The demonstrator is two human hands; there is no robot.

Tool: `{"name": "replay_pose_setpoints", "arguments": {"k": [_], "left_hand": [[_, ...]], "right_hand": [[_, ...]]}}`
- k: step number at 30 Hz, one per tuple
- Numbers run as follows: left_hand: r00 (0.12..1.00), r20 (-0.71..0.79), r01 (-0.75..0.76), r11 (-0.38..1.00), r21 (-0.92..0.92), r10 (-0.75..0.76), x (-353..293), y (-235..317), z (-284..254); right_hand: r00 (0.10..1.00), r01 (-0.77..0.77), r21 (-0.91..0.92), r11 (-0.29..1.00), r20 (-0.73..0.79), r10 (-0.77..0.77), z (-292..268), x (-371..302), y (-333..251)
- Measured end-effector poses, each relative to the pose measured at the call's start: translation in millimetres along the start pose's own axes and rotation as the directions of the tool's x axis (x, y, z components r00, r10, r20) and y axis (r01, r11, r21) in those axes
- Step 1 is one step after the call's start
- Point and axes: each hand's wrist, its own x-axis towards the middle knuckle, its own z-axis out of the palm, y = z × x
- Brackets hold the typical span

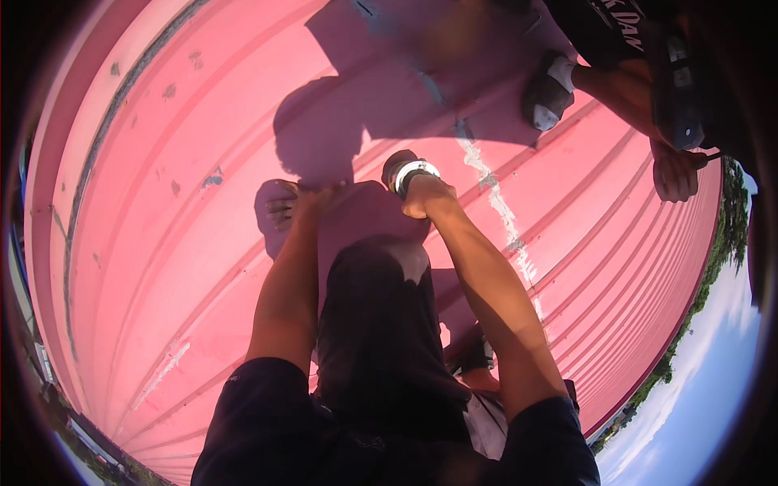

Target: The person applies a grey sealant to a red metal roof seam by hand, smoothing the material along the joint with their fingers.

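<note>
My left hand (293, 206) lies on the pink ribbed metal roof (203, 267), partly in shadow. Its fingers are spread, with the thumb stretched toward the right. My right hand (426, 194) is closed on a round thing with a dark side and a bright white rim (415, 172). Glare hides what exactly it is. This round thing is close to the roof, just left of a whitish smeared strip (501, 202). Between my arms, my dark-clothed bent knee (373, 275) rises.
At the upper right another person's foot in a dark and white shoe (551, 93) stands on the roof, and that person's hand (674, 174) hangs beside it. A dark seam (93, 154) runs along the left. Trees (733, 215) and sky lie beyond the right edge.
</note>
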Motion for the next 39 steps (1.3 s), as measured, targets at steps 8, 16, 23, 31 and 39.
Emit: {"name": "replay_pose_setpoints", "arguments": {"k": [8, 16, 23, 31, 39], "left_hand": [[0.782, 0.143, -0.602, 0.795, -0.078, 0.607, 80, -39, 58], [0.67, 0.061, -0.699, 0.656, -0.285, 0.74, 64, -52, 38], [0.861, 0.243, -0.431, 0.895, -0.115, 0.446, 81, -35, 57], [0.986, 0.142, -0.031, 0.939, -0.343, 0.084, 79, -30, 63], [0.977, 0.203, 0.157, 0.882, -0.445, -0.072, 45, -20, 29]], "right_hand": [[0.933, 0.157, 0.382, 0.911, -0.36, -0.01, 18, -35, 33], [0.879, 0.368, 0.93, -0.008, -0.351, -0.323, 0, -101, 78], [0.772, 0.438, 0.867, -0.237, -0.498, -0.395, 15, -111, 101], [0.646, 0.463, 0.252, 0.849, -0.752, -0.129, 57, -72, 55], [0.755, 0.161, 0.03, 0.986, -0.647, -0.104, 48, -22, 20]]}}
